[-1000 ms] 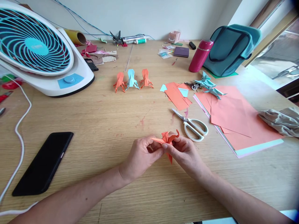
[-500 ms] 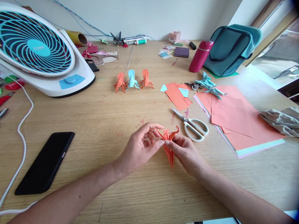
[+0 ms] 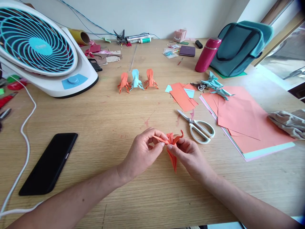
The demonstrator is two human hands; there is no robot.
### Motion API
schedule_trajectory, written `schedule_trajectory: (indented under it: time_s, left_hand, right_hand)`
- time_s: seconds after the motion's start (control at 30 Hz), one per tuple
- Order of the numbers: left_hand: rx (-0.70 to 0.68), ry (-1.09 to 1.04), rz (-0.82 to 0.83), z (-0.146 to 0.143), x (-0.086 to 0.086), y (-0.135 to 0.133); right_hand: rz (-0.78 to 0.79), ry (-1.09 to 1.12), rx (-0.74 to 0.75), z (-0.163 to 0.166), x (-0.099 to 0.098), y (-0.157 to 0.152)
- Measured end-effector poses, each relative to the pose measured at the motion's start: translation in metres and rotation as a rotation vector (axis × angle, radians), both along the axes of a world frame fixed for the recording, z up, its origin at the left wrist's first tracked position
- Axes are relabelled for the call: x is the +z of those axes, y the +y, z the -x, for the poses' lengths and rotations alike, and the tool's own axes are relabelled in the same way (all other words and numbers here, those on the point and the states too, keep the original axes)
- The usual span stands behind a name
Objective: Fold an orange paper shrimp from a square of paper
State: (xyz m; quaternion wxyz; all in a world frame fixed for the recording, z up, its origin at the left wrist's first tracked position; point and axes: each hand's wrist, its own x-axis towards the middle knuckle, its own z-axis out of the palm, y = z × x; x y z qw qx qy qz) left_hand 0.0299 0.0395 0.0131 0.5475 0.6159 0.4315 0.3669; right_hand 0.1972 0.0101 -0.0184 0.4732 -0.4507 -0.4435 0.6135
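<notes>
An orange origami figure (image 3: 172,159) with several narrow folded limbs is held between my two hands above the wooden table. My left hand (image 3: 145,149) pinches a thin strip of it that points left, thumb below and fingers above. The thumb and fingers of my right hand (image 3: 190,156) grip its middle, close to a curled limb at the upper right. Its long points hang downward. White-handled scissors (image 3: 201,130) lie just beyond my right hand. Farther back stand an orange origami octopus (image 3: 124,82), a light blue one (image 3: 135,79) and another orange one (image 3: 150,79).
A black phone (image 3: 49,163) and a white fan (image 3: 78,76) are on the left. Orange paper strips (image 3: 182,97), stacked coloured sheets (image 3: 240,117), folded blue paper figures (image 3: 213,82) and a cloth (image 3: 289,124) lie on the right. Behind are a pink bottle (image 3: 208,54) and teal bag (image 3: 238,51).
My left fingers have closed on the left limb of the origami figure, which now points out to the left. My right hand keeps its grip. The view has shifted slightly.
</notes>
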Motion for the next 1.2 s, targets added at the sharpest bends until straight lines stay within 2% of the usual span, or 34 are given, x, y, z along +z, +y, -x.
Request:
schedule_trajectory:
  time_s: [0.13, 0.3, 0.47, 0.63, 0.77, 1.0, 1.2]
  left_hand:
    - [0.005, -0.020, 0.010, 0.001, 0.001, -0.001]
    - [0.028, 0.034, -0.036, 0.000, 0.000, -0.002]
    - [0.062, 0.128, -0.283, 0.001, -0.001, 0.000]
    - [0.032, 0.140, -0.534, 0.004, 0.000, 0.004]
    - [0.008, 0.153, -0.658, 0.007, 0.001, 0.005]
    - [-0.020, 0.183, -0.692, 0.010, 0.002, 0.007]
    - [-0.043, 0.191, -0.729, 0.011, 0.002, 0.007]
  right_hand:
    - [-0.127, -0.054, -0.024, 0.001, -0.007, -0.003]
    - [-0.187, -0.111, -0.034, 0.001, -0.008, -0.006]
    - [-0.275, -0.191, -0.070, 0.000, -0.005, -0.008]
    - [-0.293, -0.155, -0.060, -0.001, -0.008, -0.007]
    - [-0.286, -0.121, -0.046, -0.003, -0.008, -0.007]
    - [-0.218, -0.051, -0.008, -0.003, -0.007, -0.006]
    - [-0.234, -0.072, 0.028, -0.004, -0.002, -0.004]
